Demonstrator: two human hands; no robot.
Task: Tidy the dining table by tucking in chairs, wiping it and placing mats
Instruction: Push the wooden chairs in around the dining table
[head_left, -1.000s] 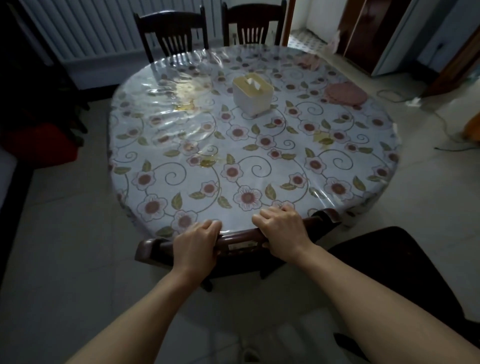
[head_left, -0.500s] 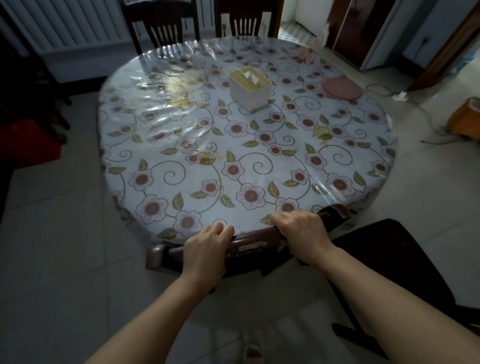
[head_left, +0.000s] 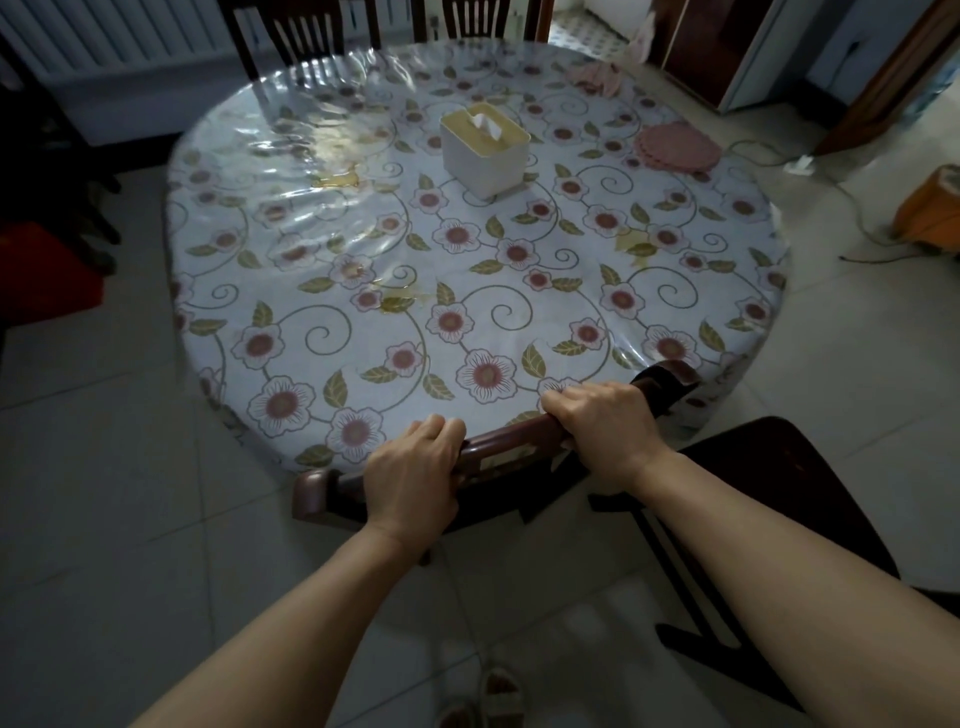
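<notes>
A round dining table (head_left: 363, 260) wears a flowered cloth under clear plastic. At its near edge stands a dark wooden chair (head_left: 509, 441), its top rail pressed against the table rim and its seat hidden underneath. My left hand (head_left: 413, 475) and my right hand (head_left: 608, 431) both grip that top rail. A stack of pink round mats (head_left: 678, 147) lies at the table's far right. A pink cloth (head_left: 597, 75) sits crumpled at the far edge. Yellowish spill patches (head_left: 340, 180) mark the cloth.
A white tissue box (head_left: 484, 150) stands near the table's middle. Two dark chairs (head_left: 306, 31) are at the far side. Another dark chair (head_left: 769, 514) stands pulled out at my right. An orange object (head_left: 930, 213) and cables lie on the tiled floor at right.
The chair has slid further in under the table with both hands on its rail. My view has moved closer to the table.
</notes>
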